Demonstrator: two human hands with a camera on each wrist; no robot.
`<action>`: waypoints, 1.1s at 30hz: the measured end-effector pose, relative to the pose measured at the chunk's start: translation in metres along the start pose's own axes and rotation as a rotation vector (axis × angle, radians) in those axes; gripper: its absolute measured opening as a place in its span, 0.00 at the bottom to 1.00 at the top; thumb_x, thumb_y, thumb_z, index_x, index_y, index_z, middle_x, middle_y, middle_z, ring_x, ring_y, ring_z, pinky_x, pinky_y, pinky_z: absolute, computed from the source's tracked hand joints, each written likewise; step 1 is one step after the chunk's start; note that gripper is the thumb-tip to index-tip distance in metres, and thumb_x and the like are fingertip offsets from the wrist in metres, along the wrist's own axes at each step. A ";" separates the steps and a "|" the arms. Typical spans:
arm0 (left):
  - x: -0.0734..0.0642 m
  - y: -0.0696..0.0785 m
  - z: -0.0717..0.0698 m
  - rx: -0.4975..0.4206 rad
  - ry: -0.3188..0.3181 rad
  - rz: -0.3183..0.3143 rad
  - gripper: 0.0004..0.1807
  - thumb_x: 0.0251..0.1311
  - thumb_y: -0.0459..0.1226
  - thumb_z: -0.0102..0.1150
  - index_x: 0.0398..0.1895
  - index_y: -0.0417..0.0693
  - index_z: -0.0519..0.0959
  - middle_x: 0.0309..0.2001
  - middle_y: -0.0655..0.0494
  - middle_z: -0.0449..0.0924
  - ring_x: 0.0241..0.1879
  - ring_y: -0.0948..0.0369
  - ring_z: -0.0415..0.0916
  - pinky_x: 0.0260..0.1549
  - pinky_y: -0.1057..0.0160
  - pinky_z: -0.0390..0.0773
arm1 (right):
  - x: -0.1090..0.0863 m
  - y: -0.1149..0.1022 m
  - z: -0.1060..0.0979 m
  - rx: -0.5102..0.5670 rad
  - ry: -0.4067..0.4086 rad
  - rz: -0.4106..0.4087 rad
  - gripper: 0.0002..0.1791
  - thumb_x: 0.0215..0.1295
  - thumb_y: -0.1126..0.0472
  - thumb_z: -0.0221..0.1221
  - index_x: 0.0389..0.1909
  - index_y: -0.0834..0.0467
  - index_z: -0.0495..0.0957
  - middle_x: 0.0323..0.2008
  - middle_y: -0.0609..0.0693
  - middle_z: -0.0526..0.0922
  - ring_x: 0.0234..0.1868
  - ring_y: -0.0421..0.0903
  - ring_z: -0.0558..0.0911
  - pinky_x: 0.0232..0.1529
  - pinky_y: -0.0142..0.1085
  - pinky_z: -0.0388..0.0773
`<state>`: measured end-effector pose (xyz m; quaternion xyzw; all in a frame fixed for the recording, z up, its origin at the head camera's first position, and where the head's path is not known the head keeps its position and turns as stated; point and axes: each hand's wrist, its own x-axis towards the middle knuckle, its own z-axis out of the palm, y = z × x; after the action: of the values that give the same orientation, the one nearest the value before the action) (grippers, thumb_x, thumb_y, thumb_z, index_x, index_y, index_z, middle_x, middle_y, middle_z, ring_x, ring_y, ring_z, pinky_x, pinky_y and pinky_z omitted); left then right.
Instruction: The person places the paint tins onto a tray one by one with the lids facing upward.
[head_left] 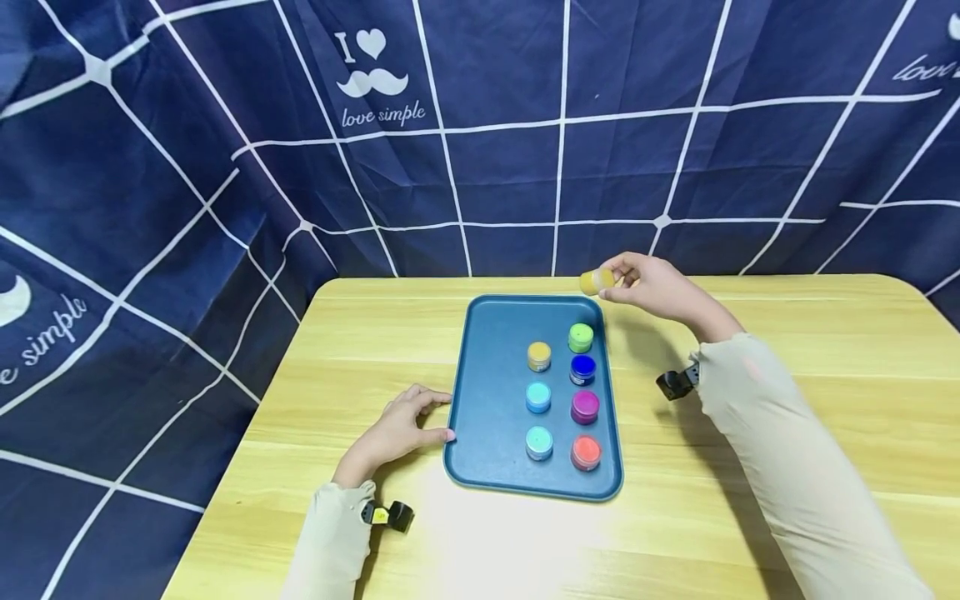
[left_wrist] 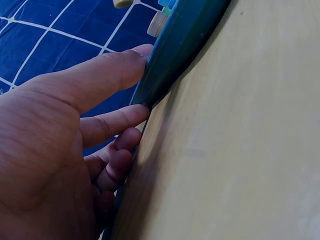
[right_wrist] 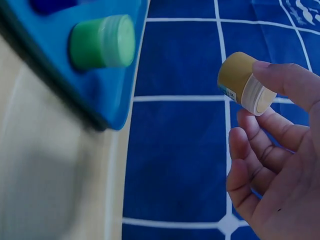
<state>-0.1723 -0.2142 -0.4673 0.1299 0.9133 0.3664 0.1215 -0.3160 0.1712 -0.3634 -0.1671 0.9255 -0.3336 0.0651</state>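
Note:
My right hand [head_left: 648,287] pinches a small yellow jar with a translucent lid [right_wrist: 237,75] between thumb and fingers. It holds the jar tilted on its side, above the far right corner of a blue tray [head_left: 491,350]. In the head view my left hand [head_left: 401,429] touches the tray's left rim, thumb and forefinger spread apart along it. Inside the tray, the right column has a green jar [head_left: 581,337], a dark blue jar [head_left: 582,369], a magenta jar [head_left: 585,407] and a red jar [head_left: 586,452]. Left of them stand an orange-yellow jar [head_left: 538,356], a light blue jar [head_left: 537,397] and a turquoise jar [head_left: 538,443].
The tray lies on a light wooden table [head_left: 750,375]. A dark blue cloth with white lines [head_left: 510,175] hangs behind the table and along its left side. Each wrist bears a small black camera [head_left: 677,382].

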 end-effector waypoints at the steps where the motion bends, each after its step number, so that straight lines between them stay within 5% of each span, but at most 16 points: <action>1: 0.000 0.000 0.000 0.001 0.002 0.000 0.31 0.52 0.49 0.70 0.60 0.51 0.76 0.42 0.59 0.71 0.41 0.60 0.62 0.48 0.57 0.59 | 0.002 -0.003 0.000 0.003 -0.006 -0.002 0.25 0.62 0.55 0.63 0.56 0.63 0.73 0.42 0.57 0.75 0.43 0.50 0.73 0.40 0.35 0.70; 12: -0.003 0.000 -0.001 -0.002 -0.002 -0.009 0.31 0.52 0.49 0.69 0.60 0.51 0.76 0.39 0.59 0.69 0.40 0.60 0.61 0.44 0.59 0.59 | 0.016 -0.022 0.021 0.003 -0.085 -0.048 0.23 0.62 0.55 0.63 0.54 0.63 0.74 0.42 0.59 0.77 0.43 0.52 0.75 0.38 0.37 0.71; 20: -0.003 0.001 -0.001 0.003 0.014 -0.002 0.31 0.52 0.49 0.69 0.60 0.52 0.76 0.39 0.60 0.69 0.40 0.61 0.61 0.45 0.59 0.59 | 0.032 -0.022 0.044 -0.062 -0.163 -0.111 0.24 0.61 0.56 0.63 0.53 0.67 0.75 0.44 0.62 0.79 0.43 0.53 0.77 0.46 0.43 0.74; 28: -0.002 0.001 0.001 -0.001 0.002 0.004 0.31 0.52 0.49 0.69 0.60 0.51 0.76 0.40 0.59 0.70 0.40 0.60 0.61 0.45 0.59 0.59 | 0.044 -0.016 0.058 -0.110 -0.237 -0.109 0.22 0.60 0.56 0.63 0.52 0.66 0.76 0.38 0.56 0.79 0.37 0.49 0.75 0.39 0.37 0.71; 33: 0.000 0.000 0.001 -0.006 0.006 -0.007 0.31 0.52 0.48 0.70 0.60 0.52 0.76 0.39 0.60 0.69 0.39 0.60 0.61 0.44 0.59 0.59 | 0.051 -0.013 0.062 -0.109 -0.253 -0.116 0.23 0.60 0.57 0.63 0.53 0.67 0.76 0.41 0.58 0.80 0.39 0.49 0.76 0.45 0.41 0.73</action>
<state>-0.1719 -0.2135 -0.4677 0.1253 0.9130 0.3692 0.1204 -0.3456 0.1065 -0.4029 -0.2646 0.9153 -0.2623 0.1528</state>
